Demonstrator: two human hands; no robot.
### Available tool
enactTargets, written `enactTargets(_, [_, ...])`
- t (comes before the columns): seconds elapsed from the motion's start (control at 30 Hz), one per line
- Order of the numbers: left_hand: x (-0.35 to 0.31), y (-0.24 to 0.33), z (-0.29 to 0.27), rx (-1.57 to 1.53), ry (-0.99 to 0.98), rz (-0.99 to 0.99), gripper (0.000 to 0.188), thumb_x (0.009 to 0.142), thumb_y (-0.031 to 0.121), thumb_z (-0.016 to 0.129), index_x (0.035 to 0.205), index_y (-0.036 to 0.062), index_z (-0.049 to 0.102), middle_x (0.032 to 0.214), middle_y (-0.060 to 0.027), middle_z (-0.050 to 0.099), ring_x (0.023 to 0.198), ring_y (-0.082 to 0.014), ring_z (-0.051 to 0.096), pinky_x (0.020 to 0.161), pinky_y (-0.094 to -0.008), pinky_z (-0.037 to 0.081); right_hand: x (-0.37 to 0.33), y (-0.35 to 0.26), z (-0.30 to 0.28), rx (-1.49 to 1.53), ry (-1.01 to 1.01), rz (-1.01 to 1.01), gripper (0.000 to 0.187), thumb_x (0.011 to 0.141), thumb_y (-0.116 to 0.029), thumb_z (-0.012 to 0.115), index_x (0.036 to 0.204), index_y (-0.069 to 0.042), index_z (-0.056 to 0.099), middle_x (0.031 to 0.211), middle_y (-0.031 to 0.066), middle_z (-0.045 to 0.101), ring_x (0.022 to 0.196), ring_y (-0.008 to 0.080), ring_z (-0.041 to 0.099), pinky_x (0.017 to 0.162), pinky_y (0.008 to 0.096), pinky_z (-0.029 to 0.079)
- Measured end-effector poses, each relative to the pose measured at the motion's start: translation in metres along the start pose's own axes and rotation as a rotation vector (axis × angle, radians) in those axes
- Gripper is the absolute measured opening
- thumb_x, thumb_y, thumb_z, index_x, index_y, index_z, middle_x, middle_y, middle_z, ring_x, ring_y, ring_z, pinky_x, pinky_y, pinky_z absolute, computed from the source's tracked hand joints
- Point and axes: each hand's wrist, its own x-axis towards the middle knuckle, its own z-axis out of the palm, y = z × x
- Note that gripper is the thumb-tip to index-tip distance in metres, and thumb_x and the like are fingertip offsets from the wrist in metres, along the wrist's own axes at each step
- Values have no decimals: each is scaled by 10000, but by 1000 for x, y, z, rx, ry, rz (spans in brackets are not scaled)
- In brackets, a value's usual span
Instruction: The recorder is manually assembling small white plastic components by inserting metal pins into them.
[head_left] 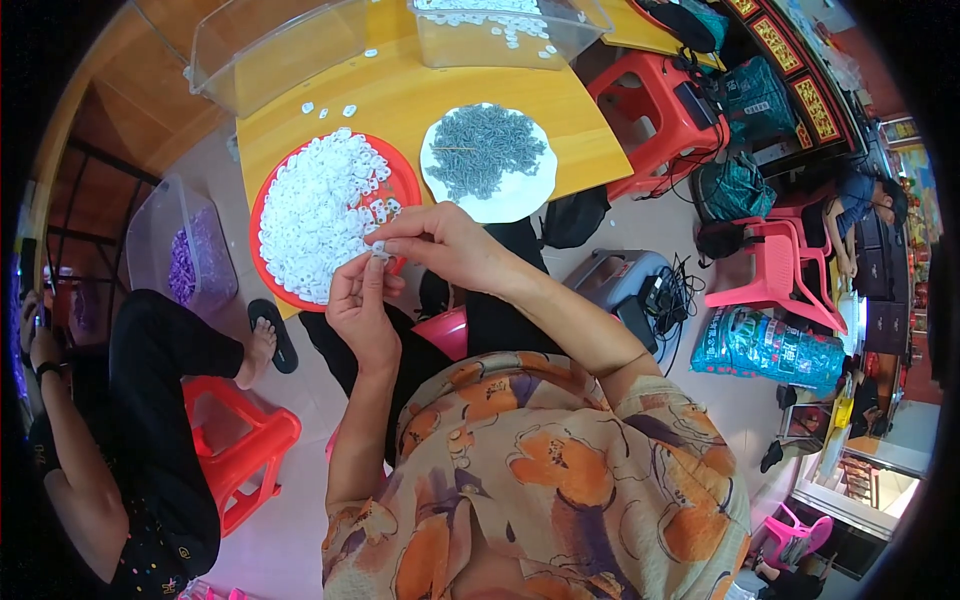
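Note:
My left hand (364, 308) and my right hand (447, 243) meet over the near right edge of a round red tray (408, 172). Pinched between their fingertips is a small white plastic piece (377, 249), partly hidden by the fingers. A heap of similar white plastic pieces (315, 220) covers most of the tray, and a few lie looser on its right side. To the right of the tray, a white plate (538, 182) bears a pile of small grey screw-like parts (485, 150). A thin stick-like thing (455, 149) lies across that pile.
Both dishes stand on a yellow wooden table (395, 95). Two clear bins sit at its far side, the right bin (490, 50) with white pieces in it. A red stool (655, 115) is at the right. Another person (165, 380) sits at the left near a bin of purple pieces (190, 255).

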Motion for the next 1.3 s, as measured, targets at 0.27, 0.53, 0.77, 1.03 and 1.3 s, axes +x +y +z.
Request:
enactTargets(0.27, [6,6,-8,-122,-221,-135,246,874,80,540,1097,-23,550,749,-75,626,575,-76,545,535,-178,439,-5,-4,-9,434,-49,183,252,817,0,580,1063,19,529,788,47,617,719,62,567,649,188,453])
enactTargets(0.53, [8,4,-15,-29,-415,-103,417,895,245,522,1203,-32,478,687,-87,604,497,-89,509,475,-197,420,-8,-15,-9,484,-44,229,270,805,5,605,1039,0,471,769,41,610,681,48,550,586,164,416])
enactTargets(0.77, [3,3,-11,-56,-377,-115,374,907,212,506,1187,-36,489,664,-88,598,474,-79,490,437,-179,391,-10,-17,-8,504,-38,218,229,798,10,609,974,-26,466,759,35,606,660,44,543,563,164,405])
enactTargets(1.03, [0,3,-9,-194,-255,-87,284,900,118,506,1140,-32,531,609,-39,555,452,-56,440,414,-166,348,-8,-16,-3,417,-42,232,190,825,-35,597,980,-21,488,746,12,595,643,38,521,557,175,398])
enactTargets(1.3, [1,-2,-11,-217,-223,-125,301,890,124,526,1148,-30,524,630,-28,559,469,-47,449,416,-161,353,-24,-24,-2,-84,-69,38,205,852,-94,572,1026,1,518,805,75,583,682,111,556,621,236,450])
